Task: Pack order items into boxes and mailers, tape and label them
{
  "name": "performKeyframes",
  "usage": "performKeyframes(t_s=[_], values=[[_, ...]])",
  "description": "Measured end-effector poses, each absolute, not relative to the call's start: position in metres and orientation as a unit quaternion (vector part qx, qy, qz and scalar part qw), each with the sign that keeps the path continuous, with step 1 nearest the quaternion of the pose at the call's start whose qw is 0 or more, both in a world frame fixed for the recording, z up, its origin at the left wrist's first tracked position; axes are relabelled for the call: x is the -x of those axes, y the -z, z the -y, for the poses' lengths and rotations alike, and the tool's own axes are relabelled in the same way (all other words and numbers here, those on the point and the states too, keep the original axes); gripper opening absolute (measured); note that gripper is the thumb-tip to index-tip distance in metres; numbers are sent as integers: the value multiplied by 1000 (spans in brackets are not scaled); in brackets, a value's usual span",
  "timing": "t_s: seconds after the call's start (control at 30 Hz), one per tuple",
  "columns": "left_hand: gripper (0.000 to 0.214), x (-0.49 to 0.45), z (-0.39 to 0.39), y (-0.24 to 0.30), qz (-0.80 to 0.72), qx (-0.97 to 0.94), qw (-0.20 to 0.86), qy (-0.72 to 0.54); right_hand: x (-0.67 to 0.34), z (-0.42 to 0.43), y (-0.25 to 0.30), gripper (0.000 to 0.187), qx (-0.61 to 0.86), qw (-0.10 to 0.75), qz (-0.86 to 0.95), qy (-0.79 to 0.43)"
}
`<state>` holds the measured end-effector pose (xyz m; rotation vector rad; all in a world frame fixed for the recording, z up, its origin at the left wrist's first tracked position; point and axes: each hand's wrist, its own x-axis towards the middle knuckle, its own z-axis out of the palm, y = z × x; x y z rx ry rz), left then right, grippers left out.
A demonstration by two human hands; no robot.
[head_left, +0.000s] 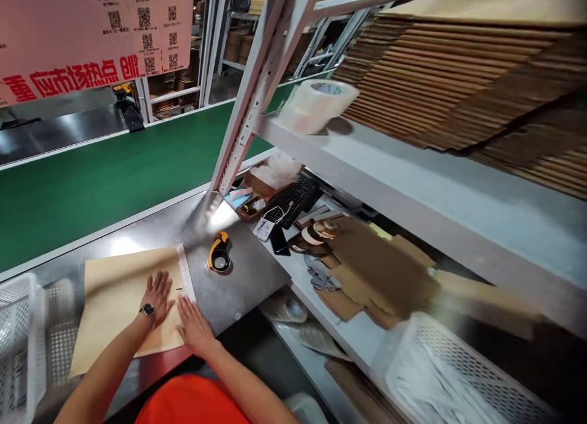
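Observation:
A tan padded mailer envelope (114, 292) lies flat on the steel worktable (247, 271), with its white adhesive flap strip (183, 274) at the right end. My left hand (158, 296), a watch on its wrist, presses flat on the envelope with fingers spread. My right hand (195, 326) also lies flat, fingers stretched out along the envelope's lower right edge near the flap. Neither hand holds anything.
A yellow-and-black tape dispenser (219, 253) sits just right of the envelope. A green conveyor belt (105, 173) runs behind. White baskets (18, 344) stand at left and lower right. A tape roll (316, 106) and stacked flat cardboard (463, 69) sit on the shelf; keyboard (298, 198) and cardboard pieces lie below.

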<state>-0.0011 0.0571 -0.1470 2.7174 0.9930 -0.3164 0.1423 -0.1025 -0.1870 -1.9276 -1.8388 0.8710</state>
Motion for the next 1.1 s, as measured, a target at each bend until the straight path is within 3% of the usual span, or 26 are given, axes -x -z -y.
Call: performKeyframes(t_s=[0.2, 0.43, 0.83, 0.93, 1.1], values=[[80, -1, -38, 166, -322, -930, 143, 106, -165, 154, 187, 73, 727, 174, 608, -267], [111, -4, -52, 156, -302, -920, 170, 183, -170, 200, 190, 33, 773, 213, 566, -192], [154, -16, -52, 138, -326, -895, 156, 261, -175, 185, 171, 25, 712, 159, 668, -144], [158, -20, -51, 131, -339, -886, 155, 275, -171, 181, 170, 28, 698, 163, 679, -158], [170, -26, -51, 120, -375, -871, 146, 280, -165, 171, 174, 19, 716, 181, 652, -170]])
